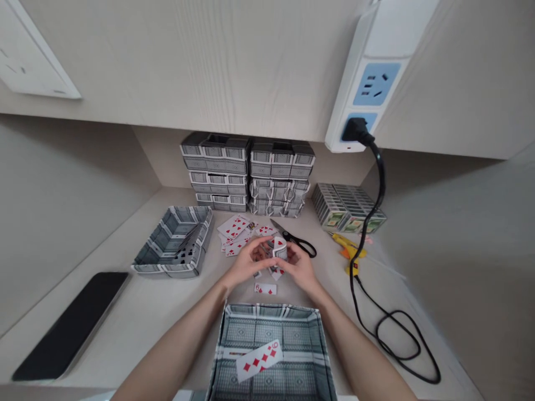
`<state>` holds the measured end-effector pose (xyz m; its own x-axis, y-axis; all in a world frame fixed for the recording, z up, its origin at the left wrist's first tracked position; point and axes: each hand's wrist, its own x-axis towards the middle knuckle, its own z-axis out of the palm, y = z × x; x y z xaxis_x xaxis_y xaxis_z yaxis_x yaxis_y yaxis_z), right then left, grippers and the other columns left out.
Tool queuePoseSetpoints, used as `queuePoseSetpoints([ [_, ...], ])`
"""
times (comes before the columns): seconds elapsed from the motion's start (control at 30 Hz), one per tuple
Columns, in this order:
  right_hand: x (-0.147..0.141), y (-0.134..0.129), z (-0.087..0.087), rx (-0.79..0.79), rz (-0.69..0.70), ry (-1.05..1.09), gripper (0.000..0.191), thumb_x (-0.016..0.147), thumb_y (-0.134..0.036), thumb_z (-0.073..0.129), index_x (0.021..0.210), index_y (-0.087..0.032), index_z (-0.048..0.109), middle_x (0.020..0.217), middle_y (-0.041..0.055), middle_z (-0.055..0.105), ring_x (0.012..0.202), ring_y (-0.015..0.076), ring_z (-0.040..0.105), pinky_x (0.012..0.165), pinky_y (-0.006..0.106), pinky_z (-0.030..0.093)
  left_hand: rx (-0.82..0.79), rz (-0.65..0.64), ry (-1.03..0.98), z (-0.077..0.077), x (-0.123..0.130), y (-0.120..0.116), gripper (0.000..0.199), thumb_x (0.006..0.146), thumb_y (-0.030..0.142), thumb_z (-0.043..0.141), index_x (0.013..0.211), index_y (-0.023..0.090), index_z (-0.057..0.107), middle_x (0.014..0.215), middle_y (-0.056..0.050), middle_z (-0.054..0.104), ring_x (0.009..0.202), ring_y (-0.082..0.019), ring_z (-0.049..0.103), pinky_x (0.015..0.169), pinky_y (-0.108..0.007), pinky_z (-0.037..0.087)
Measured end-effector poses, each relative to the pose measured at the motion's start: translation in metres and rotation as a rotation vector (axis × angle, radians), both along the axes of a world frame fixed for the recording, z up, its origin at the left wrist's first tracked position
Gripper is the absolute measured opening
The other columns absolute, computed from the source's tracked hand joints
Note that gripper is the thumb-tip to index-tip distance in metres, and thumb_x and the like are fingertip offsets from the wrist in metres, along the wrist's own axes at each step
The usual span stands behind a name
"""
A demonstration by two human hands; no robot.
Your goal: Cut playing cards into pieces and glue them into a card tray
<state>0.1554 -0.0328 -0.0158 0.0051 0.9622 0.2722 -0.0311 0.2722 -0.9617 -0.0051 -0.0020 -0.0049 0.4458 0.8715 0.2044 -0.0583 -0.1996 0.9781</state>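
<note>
Between my two hands is a playing card (280,250), bent into a curve with a red heart showing. My left hand (253,259) grips its left side with thumb and fingers. Its right side is pinched by my right hand (298,264). Below the hands lie a cut piece of a six of diamonds (265,289) and other card pieces, partly hidden. Close to me stands an open box made of playing cards (271,323), with a cut strip of a nine of diamonds (259,361) inside. Loose cards (234,227) lie beyond my left hand, and black scissors (297,239) beyond the right.
A second card box (169,271) holding some cards stands at left, near a black flat case (73,328). Stacked card boxes (219,167) line the back beside packed card decks (349,209). At right, a yellow glue gun (349,248) lies by a black cable (380,178) from a power strip (368,83).
</note>
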Motion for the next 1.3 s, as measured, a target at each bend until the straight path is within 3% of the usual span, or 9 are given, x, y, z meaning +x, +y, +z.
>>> queuePoseSetpoints([
  [0.13,-0.002,-0.001,0.002,-0.085,0.007,0.058,0.035,0.060,-0.031,0.072,0.088,-0.018,0.058,0.085,0.0029,0.065,0.078,0.0170,0.060,0.073,0.030,0.047,0.017,-0.005,0.025,0.000,-0.001,0.003,0.044,0.065,0.033,0.069,0.105,0.017,0.060,0.097,-0.008,0.057,0.079,-0.014,0.054,0.067,-0.025,0.045],
  [0.33,-0.003,-0.001,0.002,-0.158,0.041,-0.010,0.033,0.056,-0.034,0.074,0.079,-0.015,0.059,0.067,-0.0008,0.061,0.063,0.0142,0.056,0.060,0.026,0.045,-0.121,0.010,0.005,-0.001,0.002,0.005,0.037,0.062,0.036,0.069,0.091,0.014,0.062,0.077,-0.003,0.061,0.065,-0.011,0.054,0.062,-0.024,0.044],
  [0.53,0.002,0.000,-0.002,-0.146,0.059,-0.114,0.029,0.071,-0.043,0.059,0.066,-0.015,0.058,0.059,-0.0021,0.052,0.056,0.0106,0.046,0.053,0.022,0.038,-0.133,0.121,0.041,-0.003,0.000,0.009,0.032,0.063,0.037,0.068,0.085,0.013,0.067,0.081,-0.005,0.065,0.070,-0.014,0.058,0.066,-0.026,0.045],
  [0.63,0.005,0.000,0.001,-0.140,0.024,-0.144,0.031,0.070,-0.043,0.059,0.058,-0.015,0.056,0.055,-0.0031,0.047,0.053,0.0092,0.042,0.051,0.021,0.034,-0.159,0.148,0.053,-0.002,-0.002,0.010,0.031,0.061,0.037,0.069,0.082,0.014,0.069,0.081,-0.005,0.067,0.072,-0.015,0.059,0.070,-0.027,0.045],
  [0.87,0.004,-0.002,0.011,-0.262,0.020,-0.016,0.030,0.063,-0.043,0.066,0.071,-0.015,0.067,0.065,-0.0009,0.058,0.058,0.0109,0.048,0.058,0.024,0.039,-0.251,0.136,0.040,0.002,0.000,0.008,0.028,0.060,0.038,0.069,0.075,0.015,0.070,0.073,-0.003,0.068,0.064,-0.013,0.057,0.064,-0.024,0.043],
  [1.07,0.003,-0.003,0.013,-0.283,0.018,0.005,0.030,0.061,-0.044,0.067,0.065,-0.014,0.066,0.059,-0.0019,0.056,0.054,0.0097,0.046,0.053,0.022,0.037,-0.266,0.139,0.067,0.006,0.001,0.005,0.027,0.060,0.039,0.068,0.070,0.014,0.069,0.060,0.000,0.062,0.053,-0.009,0.049,0.054,-0.020,0.037],
  [1.3,0.004,-0.003,0.014,-0.309,0.011,0.010,0.031,0.060,-0.044,0.069,0.065,-0.014,0.065,0.056,-0.0029,0.055,0.051,0.0084,0.044,0.050,0.021,0.033,-0.254,0.132,0.062,0.008,0.001,0.004,0.025,0.058,0.039,0.069,0.065,0.014,0.069,0.057,0.000,0.061,0.053,-0.008,0.048,0.054,-0.020,0.037],
])
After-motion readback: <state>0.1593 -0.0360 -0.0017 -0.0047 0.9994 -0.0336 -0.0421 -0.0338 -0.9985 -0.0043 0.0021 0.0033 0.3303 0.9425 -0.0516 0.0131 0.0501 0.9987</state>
